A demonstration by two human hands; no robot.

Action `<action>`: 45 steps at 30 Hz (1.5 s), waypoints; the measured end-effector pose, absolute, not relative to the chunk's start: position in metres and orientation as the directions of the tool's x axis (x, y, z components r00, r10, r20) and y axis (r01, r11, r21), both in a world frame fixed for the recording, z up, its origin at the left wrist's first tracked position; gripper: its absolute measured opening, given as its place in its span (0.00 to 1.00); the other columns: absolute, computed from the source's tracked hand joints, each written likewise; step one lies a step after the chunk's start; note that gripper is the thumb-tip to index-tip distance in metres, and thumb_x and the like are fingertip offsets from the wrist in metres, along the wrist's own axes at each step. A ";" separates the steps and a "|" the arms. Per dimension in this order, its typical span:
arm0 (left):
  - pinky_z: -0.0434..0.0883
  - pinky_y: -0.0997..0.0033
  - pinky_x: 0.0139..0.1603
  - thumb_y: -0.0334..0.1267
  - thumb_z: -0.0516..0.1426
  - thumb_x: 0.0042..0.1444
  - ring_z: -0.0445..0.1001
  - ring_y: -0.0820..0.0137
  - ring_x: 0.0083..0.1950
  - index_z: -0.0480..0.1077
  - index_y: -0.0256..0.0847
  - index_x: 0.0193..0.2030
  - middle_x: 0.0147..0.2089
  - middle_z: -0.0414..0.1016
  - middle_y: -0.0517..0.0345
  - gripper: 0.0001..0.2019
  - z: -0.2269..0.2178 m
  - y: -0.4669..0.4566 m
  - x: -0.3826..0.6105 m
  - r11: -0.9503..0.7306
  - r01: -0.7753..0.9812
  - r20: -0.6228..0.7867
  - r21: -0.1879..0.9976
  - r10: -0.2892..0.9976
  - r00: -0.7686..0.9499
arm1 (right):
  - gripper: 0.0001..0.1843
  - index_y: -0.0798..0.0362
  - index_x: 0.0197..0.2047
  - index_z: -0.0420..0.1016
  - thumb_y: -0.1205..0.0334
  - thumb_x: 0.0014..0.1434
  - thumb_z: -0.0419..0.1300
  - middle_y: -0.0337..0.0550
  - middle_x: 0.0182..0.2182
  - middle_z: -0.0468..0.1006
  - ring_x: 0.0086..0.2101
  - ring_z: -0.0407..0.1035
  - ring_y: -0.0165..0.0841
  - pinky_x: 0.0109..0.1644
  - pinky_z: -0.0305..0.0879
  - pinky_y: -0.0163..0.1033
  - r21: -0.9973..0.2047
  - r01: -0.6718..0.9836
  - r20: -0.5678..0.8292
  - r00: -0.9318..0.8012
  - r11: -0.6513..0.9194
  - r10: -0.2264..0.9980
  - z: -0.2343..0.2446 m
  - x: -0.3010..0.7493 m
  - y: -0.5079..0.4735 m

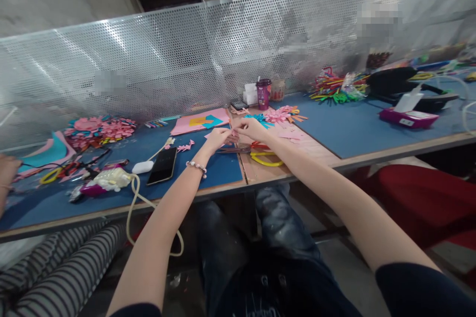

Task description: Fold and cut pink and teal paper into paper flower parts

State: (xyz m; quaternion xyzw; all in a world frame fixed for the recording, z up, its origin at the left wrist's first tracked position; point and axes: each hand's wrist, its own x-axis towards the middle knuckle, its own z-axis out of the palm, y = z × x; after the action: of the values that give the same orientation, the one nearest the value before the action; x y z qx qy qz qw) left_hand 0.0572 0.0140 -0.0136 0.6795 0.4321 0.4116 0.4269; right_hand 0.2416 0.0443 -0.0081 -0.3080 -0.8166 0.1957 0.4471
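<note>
My left hand [218,138] and my right hand [252,129] meet above the table, fingertips pinched together. A small pink paper piece [234,132] shows between them, mostly hidden by the fingers. Just below lie scissors with yellow handles [267,159], blades pointing left under my hands. Behind the left hand are pink sheets [182,125] with an orange piece [198,121] and a blue piece [212,121] on top. Cut pink paper strips [280,114] and blue fringed paper [263,120] lie beyond the right hand. A curled pink strip [186,146] rests left of my hands.
On the left are a phone [162,166], a white case [143,167], a cable [136,190] and a pile of pink paper flowers [100,129]. A purple cup [264,94] stands near the mesh divider [178,54]. Another person's hand [7,173] is far left. A tissue pack [409,117] lies right.
</note>
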 end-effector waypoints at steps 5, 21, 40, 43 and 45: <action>0.75 0.67 0.41 0.44 0.57 0.58 0.82 0.63 0.38 0.74 0.35 0.34 0.37 0.82 0.45 0.12 -0.011 0.011 0.060 -0.217 0.178 0.181 0.960 0.963 0.202 | 0.08 0.54 0.30 0.80 0.67 0.56 0.59 0.44 0.34 0.80 0.35 0.68 0.33 0.43 0.63 0.38 -0.413 0.403 0.708 -0.421 0.816 0.567 -0.008 0.236 0.042; 0.75 0.68 0.40 0.47 0.57 0.61 0.81 0.63 0.41 0.73 0.34 0.34 0.37 0.81 0.45 0.16 -0.012 0.014 0.058 -0.276 0.219 0.227 0.936 0.947 0.226 | 0.12 0.55 0.35 0.82 0.61 0.59 0.58 0.45 0.35 0.80 0.35 0.69 0.33 0.41 0.61 0.37 -0.482 0.333 0.679 -0.442 0.810 0.586 -0.013 0.240 0.049; 0.71 0.71 0.37 0.40 0.55 0.59 0.80 0.66 0.36 0.74 0.35 0.30 0.33 0.81 0.51 0.12 -0.008 0.012 0.062 -0.336 0.380 0.308 0.862 0.942 0.133 | 0.06 0.53 0.27 0.72 0.67 0.56 0.58 0.47 0.32 0.74 0.38 0.65 0.37 0.45 0.60 0.40 -0.230 0.481 0.729 -0.491 0.846 0.477 -0.012 0.234 0.045; 0.72 0.70 0.41 0.38 0.55 0.59 0.78 0.67 0.36 0.75 0.35 0.29 0.32 0.80 0.52 0.12 -0.007 0.011 0.062 -0.388 0.403 0.362 0.829 0.921 0.143 | 0.06 0.54 0.28 0.73 0.67 0.56 0.58 0.46 0.32 0.75 0.36 0.65 0.36 0.42 0.61 0.39 -0.305 0.450 0.732 -0.453 0.839 0.509 -0.012 0.235 0.043; 0.71 0.70 0.42 0.39 0.56 0.58 0.78 0.67 0.37 0.76 0.35 0.30 0.34 0.80 0.52 0.12 -0.007 0.012 0.061 -0.431 0.404 0.392 0.807 0.902 0.179 | 0.06 0.54 0.30 0.75 0.66 0.56 0.57 0.44 0.31 0.76 0.33 0.65 0.33 0.39 0.61 0.38 -0.397 0.414 0.715 -0.420 0.819 0.559 -0.012 0.236 0.042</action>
State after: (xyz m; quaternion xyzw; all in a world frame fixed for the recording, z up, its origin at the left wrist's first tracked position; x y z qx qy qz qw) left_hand 0.0606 0.0115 -0.0070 0.7160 0.4561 0.4501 0.2769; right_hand 0.2355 0.0421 -0.0121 -0.2901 -0.8388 0.0796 0.4538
